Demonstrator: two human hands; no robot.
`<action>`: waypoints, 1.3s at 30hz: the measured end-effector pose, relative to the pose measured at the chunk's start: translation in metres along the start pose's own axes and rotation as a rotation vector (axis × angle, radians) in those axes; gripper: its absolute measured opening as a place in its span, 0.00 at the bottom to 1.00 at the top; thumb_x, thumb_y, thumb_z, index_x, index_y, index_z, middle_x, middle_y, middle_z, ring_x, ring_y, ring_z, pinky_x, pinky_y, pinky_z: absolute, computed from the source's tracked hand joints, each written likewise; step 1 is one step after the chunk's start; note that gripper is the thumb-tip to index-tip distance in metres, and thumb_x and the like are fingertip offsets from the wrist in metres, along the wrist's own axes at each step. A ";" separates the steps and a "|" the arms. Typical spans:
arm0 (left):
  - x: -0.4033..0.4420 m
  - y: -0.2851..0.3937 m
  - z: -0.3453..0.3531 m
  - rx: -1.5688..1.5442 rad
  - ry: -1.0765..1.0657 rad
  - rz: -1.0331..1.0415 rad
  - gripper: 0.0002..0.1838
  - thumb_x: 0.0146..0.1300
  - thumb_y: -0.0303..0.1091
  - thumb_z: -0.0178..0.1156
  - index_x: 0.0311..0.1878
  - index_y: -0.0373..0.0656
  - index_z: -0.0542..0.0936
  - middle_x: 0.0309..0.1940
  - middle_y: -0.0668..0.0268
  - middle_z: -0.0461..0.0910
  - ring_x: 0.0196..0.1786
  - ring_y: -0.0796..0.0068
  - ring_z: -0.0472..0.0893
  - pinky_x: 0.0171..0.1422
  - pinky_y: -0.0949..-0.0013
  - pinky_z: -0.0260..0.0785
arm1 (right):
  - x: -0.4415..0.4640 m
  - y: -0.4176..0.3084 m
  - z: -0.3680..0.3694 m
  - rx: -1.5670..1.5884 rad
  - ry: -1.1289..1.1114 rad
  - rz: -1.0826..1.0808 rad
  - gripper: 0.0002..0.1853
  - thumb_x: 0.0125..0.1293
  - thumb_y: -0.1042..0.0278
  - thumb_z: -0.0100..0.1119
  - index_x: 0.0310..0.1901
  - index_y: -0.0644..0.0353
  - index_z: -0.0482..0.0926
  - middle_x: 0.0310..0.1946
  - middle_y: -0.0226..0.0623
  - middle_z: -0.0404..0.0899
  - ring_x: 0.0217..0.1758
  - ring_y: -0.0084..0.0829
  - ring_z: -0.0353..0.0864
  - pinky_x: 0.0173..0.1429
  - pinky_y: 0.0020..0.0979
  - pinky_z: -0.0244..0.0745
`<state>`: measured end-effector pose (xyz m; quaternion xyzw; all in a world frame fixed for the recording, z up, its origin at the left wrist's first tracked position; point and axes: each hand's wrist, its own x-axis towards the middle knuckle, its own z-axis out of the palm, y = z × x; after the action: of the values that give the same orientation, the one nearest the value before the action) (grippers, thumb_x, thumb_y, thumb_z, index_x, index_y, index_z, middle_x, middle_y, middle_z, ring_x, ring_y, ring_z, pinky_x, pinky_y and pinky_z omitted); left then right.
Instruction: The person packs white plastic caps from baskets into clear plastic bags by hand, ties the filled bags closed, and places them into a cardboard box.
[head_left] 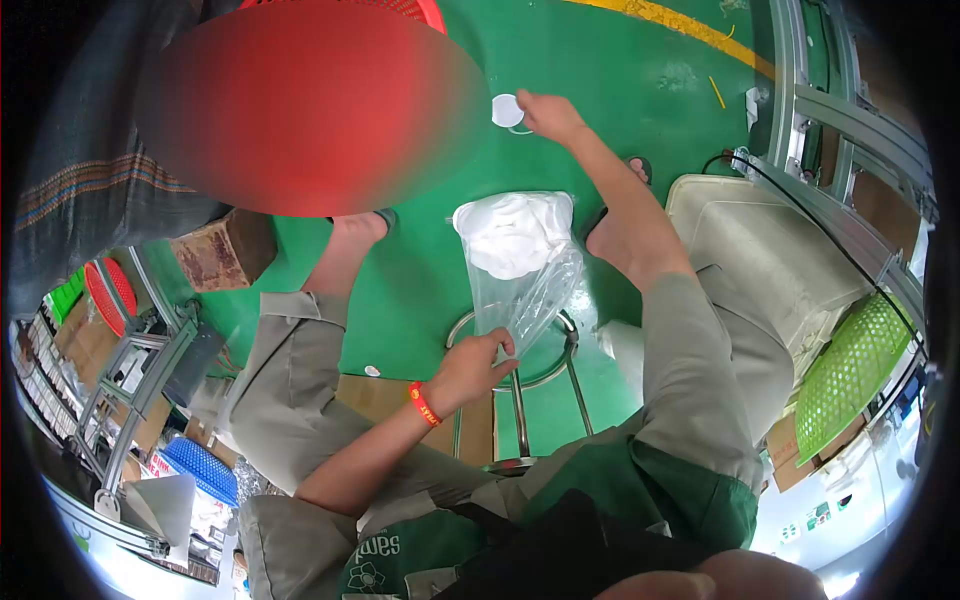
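Nearest: grey trouser legs (300, 400) spread either side, metal stool legs and ring (521, 410) between them. Left hand (470, 372), red printed wristband (424, 404) on the wrist, sits over the ring; fingers closed in a pinch on the near end of a clear plastic bag (490, 305). Bag stretches away from that hand, with a bunch of soft-looking white pieces (515, 235) in its far part, over the green floor (410, 300). To the right of the bag: bare forearm, then a large beige plastic bin (770, 240), with a lime-green perforated plastic basket (855, 375) beside it. Left side: worn brown block (225, 250), near the person's sandalled left foot (360, 228). Farther out, past the bag: right hand (550, 115), fingers gripping the edge of a small round white piece (507, 111) with a thin loop on it, held well apart from the bag. Left of that, big red object, mostly blurred, can't make out contents; red perforated rim (432, 12) shows at its far side. Farthest: yellow floor line (690, 30), silver metal frame (860, 125) at right.
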<state>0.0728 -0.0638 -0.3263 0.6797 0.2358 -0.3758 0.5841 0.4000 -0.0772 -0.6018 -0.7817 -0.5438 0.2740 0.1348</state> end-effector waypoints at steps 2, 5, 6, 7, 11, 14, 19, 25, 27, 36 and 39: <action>0.001 0.001 0.001 -0.016 0.015 0.009 0.12 0.55 0.36 0.63 0.37 0.43 0.72 0.13 0.66 0.65 0.17 0.69 0.67 0.25 0.64 0.60 | 0.017 -0.006 0.020 0.032 0.007 0.044 0.12 0.56 0.70 0.53 0.40 0.61 0.65 0.29 0.48 0.79 0.32 0.51 0.79 0.35 0.46 0.75; 0.001 0.002 -0.003 -0.032 0.068 0.034 0.12 0.55 0.36 0.63 0.36 0.43 0.72 0.13 0.66 0.65 0.17 0.69 0.67 0.25 0.64 0.60 | 0.031 -0.021 0.029 -0.058 -0.057 0.153 0.21 0.51 0.64 0.65 0.42 0.61 0.66 0.32 0.51 0.80 0.36 0.49 0.80 0.37 0.43 0.77; 0.001 0.002 -0.005 -0.035 0.050 0.017 0.11 0.56 0.36 0.62 0.36 0.43 0.71 0.13 0.64 0.67 0.18 0.66 0.70 0.25 0.62 0.61 | 0.032 -0.025 0.028 -0.075 -0.078 0.239 0.25 0.48 0.63 0.68 0.44 0.62 0.66 0.32 0.50 0.80 0.36 0.48 0.81 0.38 0.42 0.78; 0.001 0.004 -0.007 -0.038 0.031 0.002 0.11 0.56 0.36 0.61 0.37 0.42 0.71 0.13 0.61 0.68 0.20 0.62 0.72 0.26 0.59 0.62 | 0.031 -0.024 0.030 -0.093 -0.100 0.326 0.29 0.45 0.62 0.71 0.45 0.63 0.66 0.32 0.49 0.80 0.36 0.47 0.81 0.40 0.42 0.78; 0.001 0.002 -0.004 -0.049 0.063 -0.004 0.11 0.57 0.37 0.61 0.37 0.43 0.72 0.14 0.64 0.68 0.19 0.64 0.71 0.25 0.60 0.61 | 0.012 -0.015 0.018 -0.127 -0.281 0.382 0.22 0.48 0.50 0.66 0.41 0.55 0.78 0.37 0.41 0.81 0.40 0.40 0.81 0.44 0.40 0.77; 0.004 0.007 -0.004 -0.088 0.218 0.056 0.06 0.58 0.33 0.59 0.37 0.47 0.72 0.14 0.64 0.66 0.18 0.67 0.70 0.25 0.64 0.61 | -0.018 -0.016 -0.002 0.180 -0.057 0.344 0.22 0.52 0.45 0.62 0.42 0.53 0.80 0.37 0.40 0.81 0.42 0.41 0.80 0.45 0.39 0.75; 0.012 0.027 -0.015 -0.461 0.697 0.316 0.06 0.65 0.31 0.54 0.42 0.42 0.71 0.26 0.73 0.71 0.25 0.86 0.65 0.26 0.77 0.57 | -0.097 -0.116 -0.071 0.748 0.850 0.469 0.07 0.67 0.68 0.48 0.38 0.63 0.72 0.23 0.44 0.77 0.21 0.38 0.78 0.24 0.36 0.68; -0.036 0.094 -0.004 -0.574 0.834 0.715 0.06 0.68 0.31 0.49 0.46 0.44 0.68 0.32 0.74 0.67 0.29 0.88 0.62 0.28 0.82 0.53 | -0.223 -0.279 -0.136 0.732 1.190 0.186 0.14 0.63 0.71 0.50 0.51 0.61 0.66 0.29 0.41 0.77 0.29 0.41 0.79 0.34 0.37 0.73; -0.079 0.125 0.020 -0.658 0.739 0.701 0.05 0.69 0.32 0.49 0.44 0.44 0.67 0.33 0.72 0.68 0.30 0.87 0.64 0.28 0.82 0.55 | -0.278 -0.327 -0.167 0.715 1.054 0.161 0.12 0.63 0.71 0.49 0.47 0.62 0.64 0.30 0.47 0.77 0.31 0.48 0.78 0.34 0.41 0.72; -0.215 0.181 0.069 -0.500 0.652 0.975 0.05 0.67 0.29 0.51 0.35 0.39 0.70 0.33 0.66 0.76 0.34 0.82 0.73 0.37 0.78 0.67 | -0.392 -0.428 -0.227 0.650 1.179 -0.257 0.13 0.62 0.72 0.48 0.48 0.63 0.68 0.32 0.48 0.75 0.36 0.52 0.75 0.40 0.43 0.71; -0.274 0.210 0.094 -0.400 0.613 1.019 0.05 0.67 0.29 0.52 0.33 0.41 0.70 0.21 0.74 0.70 0.20 0.91 0.64 0.22 0.83 0.52 | -0.379 -0.403 -0.220 0.224 0.578 0.056 0.13 0.56 0.69 0.50 0.40 0.65 0.77 0.29 0.51 0.80 0.31 0.51 0.80 0.37 0.43 0.74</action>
<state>0.0440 -0.1663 0.0152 0.6610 0.1047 0.2132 0.7118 0.1161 -0.2580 -0.1114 -0.8221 -0.4277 0.1022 0.3616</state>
